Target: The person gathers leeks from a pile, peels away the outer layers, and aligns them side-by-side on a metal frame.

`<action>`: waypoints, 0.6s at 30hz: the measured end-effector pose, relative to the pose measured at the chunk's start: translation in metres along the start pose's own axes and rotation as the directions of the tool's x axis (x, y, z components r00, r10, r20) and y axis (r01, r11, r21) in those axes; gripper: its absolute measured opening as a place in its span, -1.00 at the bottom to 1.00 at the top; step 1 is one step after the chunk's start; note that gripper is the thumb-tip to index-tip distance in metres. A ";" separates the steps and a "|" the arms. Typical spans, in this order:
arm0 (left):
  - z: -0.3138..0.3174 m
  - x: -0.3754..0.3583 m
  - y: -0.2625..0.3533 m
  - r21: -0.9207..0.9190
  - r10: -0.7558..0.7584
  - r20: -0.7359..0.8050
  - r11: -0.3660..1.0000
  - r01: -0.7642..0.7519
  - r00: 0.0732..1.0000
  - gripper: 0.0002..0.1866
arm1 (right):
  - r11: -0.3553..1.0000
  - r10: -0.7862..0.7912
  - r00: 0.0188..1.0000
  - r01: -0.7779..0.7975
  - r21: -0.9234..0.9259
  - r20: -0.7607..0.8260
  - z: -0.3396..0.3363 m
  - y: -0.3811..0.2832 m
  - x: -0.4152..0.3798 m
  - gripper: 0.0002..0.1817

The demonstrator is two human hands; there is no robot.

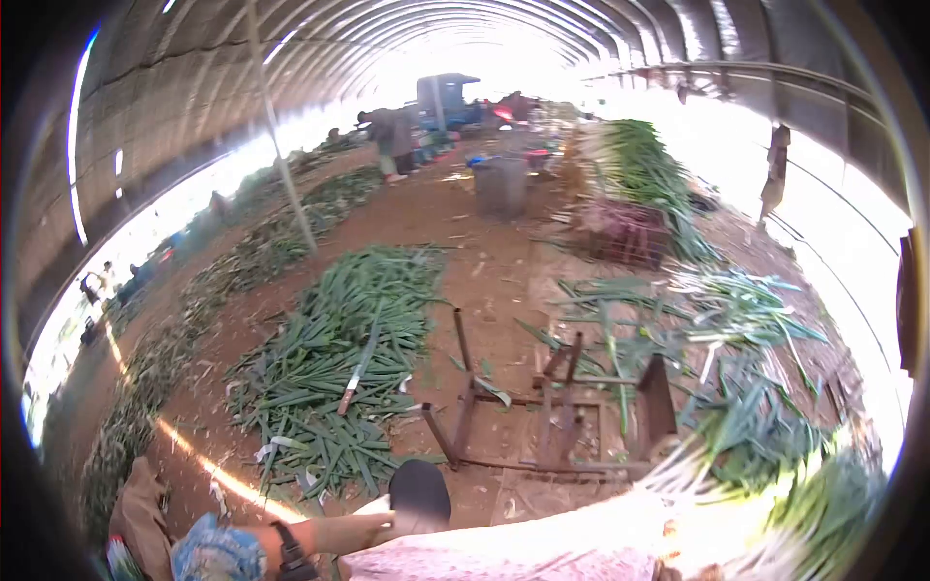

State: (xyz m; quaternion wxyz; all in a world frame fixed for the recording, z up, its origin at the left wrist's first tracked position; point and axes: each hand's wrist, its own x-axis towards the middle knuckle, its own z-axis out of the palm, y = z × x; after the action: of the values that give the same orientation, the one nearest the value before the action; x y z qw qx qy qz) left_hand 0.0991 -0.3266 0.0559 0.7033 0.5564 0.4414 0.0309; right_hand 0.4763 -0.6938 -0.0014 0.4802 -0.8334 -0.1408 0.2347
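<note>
Inside a long arched greenhouse, a rusty metal frame [544,426], its legs jutting upward, stood on bare earth in front of the wearer. On the near side of the frame, toward its left, the wearer's left hand [371,528] reached in from a blue sleeve [215,550], a dark band [291,552] around the wrist. The step in hand appeared to be a low reach beside the pink patterned cloth [504,552] and a dark rounded object [419,492], possibly a shoe. The next move seemed to call for a sure hold there, clear of the frame's legs. The fingers were small and blurred: whether they were apart, together or clamped on something could not be told, nor whether they touched the dark object just beside them. The right hand could not be made out. Left of the frame spread a pile of cut green leaves [320,363], with what looked like a knife [346,400] lying on top. Right of the frame, nearer the wearer, lay long green onions [746,441], white stems toward the bright cloth. Beyond the frame, to its right, more onions stood heaped behind a reddish crate [630,232].
</note>
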 end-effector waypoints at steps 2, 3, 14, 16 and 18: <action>0.017 0.002 0.011 0.038 0.027 0.051 0.999 -0.029 0.998 -0.69 | 0.998 0.013 0.999 -0.010 0.062 -0.048 -0.029 0.013 -0.032 -0.68; 0.024 0.005 0.020 0.052 0.042 0.075 0.998 -0.046 0.996 -0.69 | 0.998 -0.003 0.999 0.007 0.070 -0.055 -0.037 0.020 -0.046 -0.68; 0.192 0.063 0.055 0.239 0.072 0.362 0.957 -0.167 0.929 -0.69 | 0.960 0.042 0.987 0.004 -0.280 0.156 -0.046 0.152 -0.193 -0.73; 0.213 0.069 0.062 0.263 0.053 0.399 0.950 -0.170 0.915 -0.69 | 0.982 0.099 0.989 -0.079 -0.174 0.106 -0.049 0.150 -0.201 -0.74; 0.235 0.072 0.061 0.279 0.041 0.432 0.944 -0.176 0.901 -0.69 | 0.990 0.085 0.995 -0.078 -0.118 0.053 -0.056 0.151 -0.206 -0.75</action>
State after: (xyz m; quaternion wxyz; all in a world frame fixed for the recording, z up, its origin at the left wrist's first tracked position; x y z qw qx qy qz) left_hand 0.3242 -0.4428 0.0616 0.6823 0.6777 0.2467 -0.1199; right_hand 0.3319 -0.9049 -0.0554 0.4170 -0.8576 -0.1337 0.2696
